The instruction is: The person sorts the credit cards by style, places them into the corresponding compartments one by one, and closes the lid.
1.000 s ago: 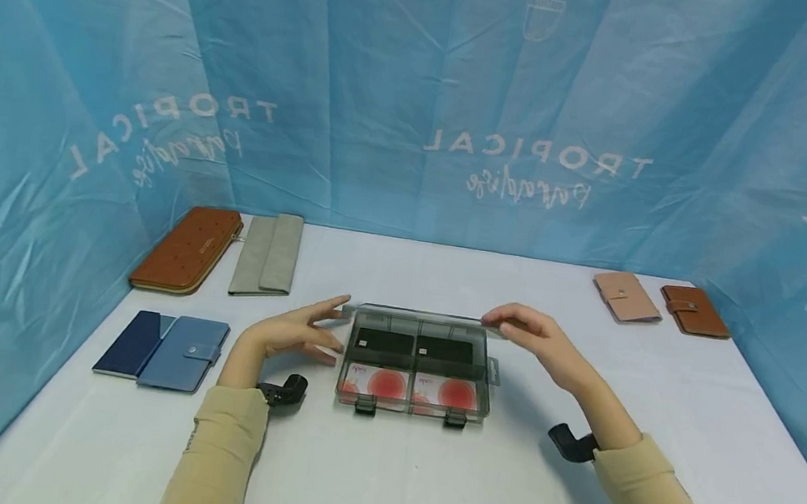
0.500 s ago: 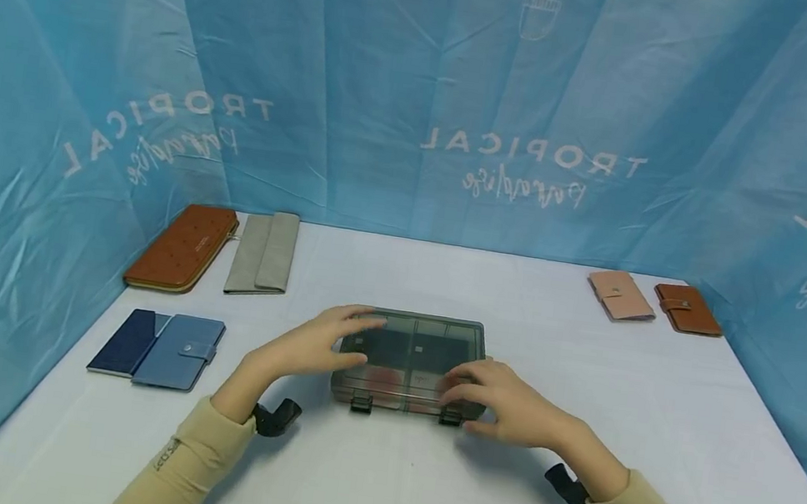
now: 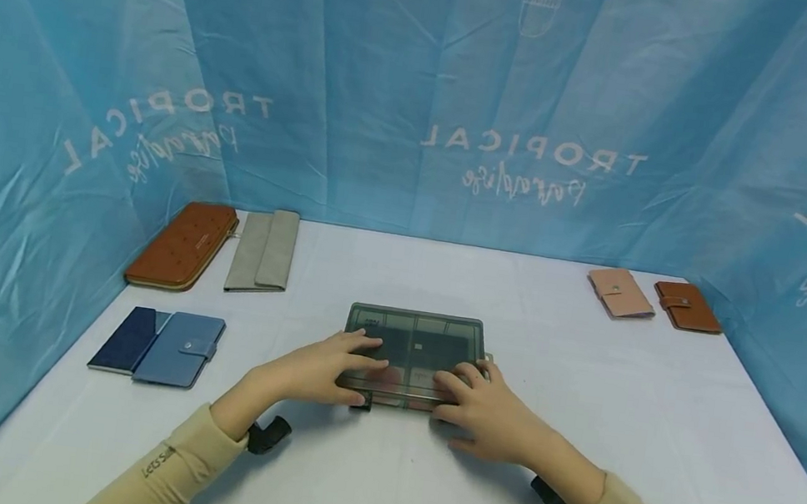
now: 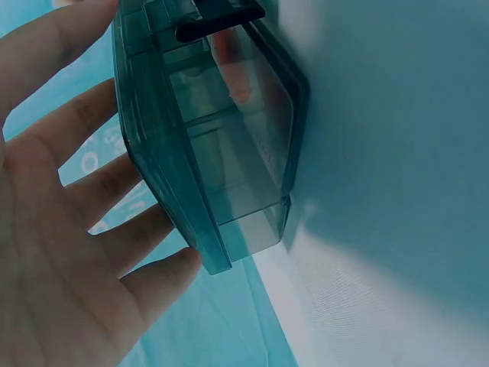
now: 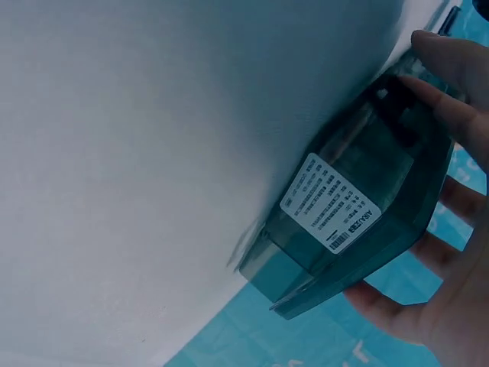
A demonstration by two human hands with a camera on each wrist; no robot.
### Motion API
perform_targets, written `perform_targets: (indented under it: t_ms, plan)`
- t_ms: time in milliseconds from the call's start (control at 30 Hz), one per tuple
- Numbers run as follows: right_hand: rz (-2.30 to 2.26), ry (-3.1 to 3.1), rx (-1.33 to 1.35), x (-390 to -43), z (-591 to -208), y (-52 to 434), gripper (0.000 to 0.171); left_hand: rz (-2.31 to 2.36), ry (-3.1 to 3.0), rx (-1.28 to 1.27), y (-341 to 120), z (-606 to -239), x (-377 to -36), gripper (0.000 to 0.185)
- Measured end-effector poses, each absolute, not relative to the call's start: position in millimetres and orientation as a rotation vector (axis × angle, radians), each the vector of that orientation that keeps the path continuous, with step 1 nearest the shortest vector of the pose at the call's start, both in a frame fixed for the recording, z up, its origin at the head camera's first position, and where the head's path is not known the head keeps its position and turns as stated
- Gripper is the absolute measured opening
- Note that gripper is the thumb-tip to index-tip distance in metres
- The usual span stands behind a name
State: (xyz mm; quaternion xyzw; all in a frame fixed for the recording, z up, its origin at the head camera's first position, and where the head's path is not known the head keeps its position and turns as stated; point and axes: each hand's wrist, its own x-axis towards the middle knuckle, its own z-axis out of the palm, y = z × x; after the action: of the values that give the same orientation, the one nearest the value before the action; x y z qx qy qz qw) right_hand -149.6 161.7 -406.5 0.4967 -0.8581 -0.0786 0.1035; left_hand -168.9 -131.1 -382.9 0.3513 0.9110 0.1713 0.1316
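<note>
A dark translucent plastic storage box [image 3: 412,329] lies on the white table with its lid down. Dark and reddish contents show dimly through the lid. My left hand [image 3: 329,365] lies over its left front corner, fingers spread on the lid and thumb near the left front latch [image 3: 361,401]. In the left wrist view, that black latch [image 4: 220,21] is at the top. My right hand [image 3: 489,414] rests over the right front corner. The right wrist view has its index finger right at the other black latch [image 5: 397,111], beside a white printed label [image 5: 330,202].
Far left lie a brown zip wallet [image 3: 182,246] and a grey flap wallet [image 3: 263,252]. Nearer on that side is an open blue wallet [image 3: 175,350]. A pale pink snap wallet [image 3: 621,293] and a brown one [image 3: 689,308] lie far right. Blue curtains [image 3: 422,103] border the table.
The lid, raised at first, has come down over the box. Both hands have moved from its sides and back edge toward the front corners, the right one reaching the front latch.
</note>
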Motion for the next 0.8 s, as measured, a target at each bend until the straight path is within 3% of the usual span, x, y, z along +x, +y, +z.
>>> perform_targets:
  t_ms: [333, 600, 800]
  plan:
    - [-0.119, -2.474, 1.436, -152, -406, 161, 0.019, 0.495, 2.643, 1.024, -130, -381, -169, 0.054]
    - [0.204, -2.767, 1.192, -156, -399, 161, 0.063, 0.506, 2.655, 1.034, -131, -382, -170, 0.053]
    - [0.148, -2.788, 1.114, -154, -397, 159, 0.057, 0.501, 2.657, 1.040, -130, -383, -169, 0.053]
